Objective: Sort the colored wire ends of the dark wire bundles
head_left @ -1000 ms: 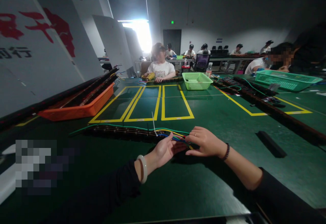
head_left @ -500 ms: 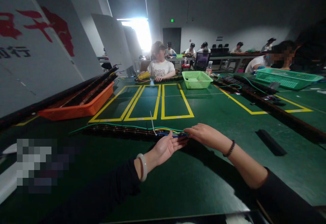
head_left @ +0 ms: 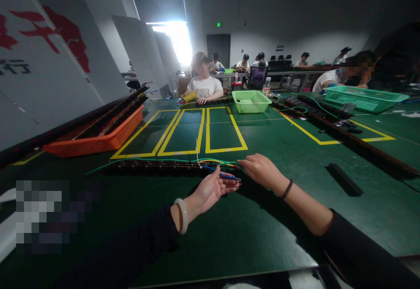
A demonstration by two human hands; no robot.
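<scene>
A dark, long wiring strip (head_left: 154, 166) lies across the green table in front of me, and a white cable tie (head_left: 198, 153) sticks up near its right end. My left hand (head_left: 213, 188) is palm up, fingers stretched out, with a blue wire (head_left: 226, 176) lying across them under the thumb. The wire ends in a metal ring terminal (head_left: 239, 180) at the fingertips. My right hand (head_left: 262, 170) is closed in a pinch at the end of a green wire (head_left: 170, 160). A yellow wire (head_left: 213, 162) with a red end runs just beside these fingertips.
An orange basket (head_left: 98, 144) holding dark strips stands at the left. Yellow tape rectangles (head_left: 226, 150) mark the table beyond my hands. Farther back are a light green basket (head_left: 251, 103) and a seated person (head_left: 205, 85). A black bar (head_left: 344, 179) lies at the right.
My right hand has drawn slightly apart from my left. The blue wire with its ring terminal now shows separately on my left fingers, away from the green and yellow wires.
</scene>
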